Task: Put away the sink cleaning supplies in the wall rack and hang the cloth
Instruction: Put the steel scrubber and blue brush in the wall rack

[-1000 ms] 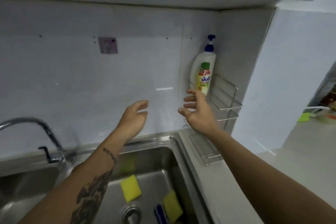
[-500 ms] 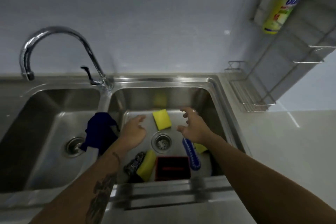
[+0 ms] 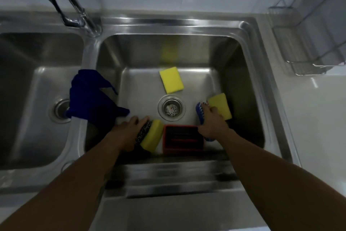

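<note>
In the right sink basin (image 3: 249,84), my left hand (image 3: 129,131) is closed around a yellow sponge with a dark scourer side (image 3: 152,135). My right hand (image 3: 211,122) grips a blue scrub brush (image 3: 200,108) that lies beside a second yellow sponge (image 3: 221,105). A third yellow sponge (image 3: 171,80) lies flat behind the drain. A red box (image 3: 182,139) sits between my hands. A dark blue cloth (image 3: 89,95) hangs over the divider between the basins. The wire wall rack (image 3: 303,50) is at the upper right.
The tap (image 3: 74,4) rises behind the divider at the upper left. The left basin (image 3: 28,88) has only its drain in it. A pale counter (image 3: 318,127) runs to the right of the sink, under the rack.
The view has dropped from the wall and rack to the sink. Both hands went down into the right basin; the left closed on the scourer sponge, the right on the blue brush.
</note>
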Available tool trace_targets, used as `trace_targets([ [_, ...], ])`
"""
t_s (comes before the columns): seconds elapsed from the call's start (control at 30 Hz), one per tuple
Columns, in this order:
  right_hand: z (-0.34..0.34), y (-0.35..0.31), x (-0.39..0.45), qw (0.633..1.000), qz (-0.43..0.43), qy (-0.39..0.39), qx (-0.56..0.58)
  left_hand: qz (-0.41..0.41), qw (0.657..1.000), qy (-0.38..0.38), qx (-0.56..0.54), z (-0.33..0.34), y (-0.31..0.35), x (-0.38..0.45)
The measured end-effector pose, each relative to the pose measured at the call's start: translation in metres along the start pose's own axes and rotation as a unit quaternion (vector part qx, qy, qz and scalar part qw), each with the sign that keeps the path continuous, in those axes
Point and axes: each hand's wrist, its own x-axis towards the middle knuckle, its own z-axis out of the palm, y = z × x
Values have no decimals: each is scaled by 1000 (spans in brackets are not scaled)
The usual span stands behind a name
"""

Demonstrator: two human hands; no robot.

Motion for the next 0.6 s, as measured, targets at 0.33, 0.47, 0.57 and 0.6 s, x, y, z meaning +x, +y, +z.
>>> trace_targets([
  [0.33,14,-13,12,996,-25,82,-18,46,994,83,60,-16,18,6],
  [0.47,15,-10,18,993,-66,85,-46,4,990,139,22,-22,24,12],
  [0.57,18,-5,24,997,-40,52,-41,-41,984,169,42,-25,28,16],
  [0.6,18,-3,25,998,-34,38,-47,-49,982,174,48,-25,29,17],
])
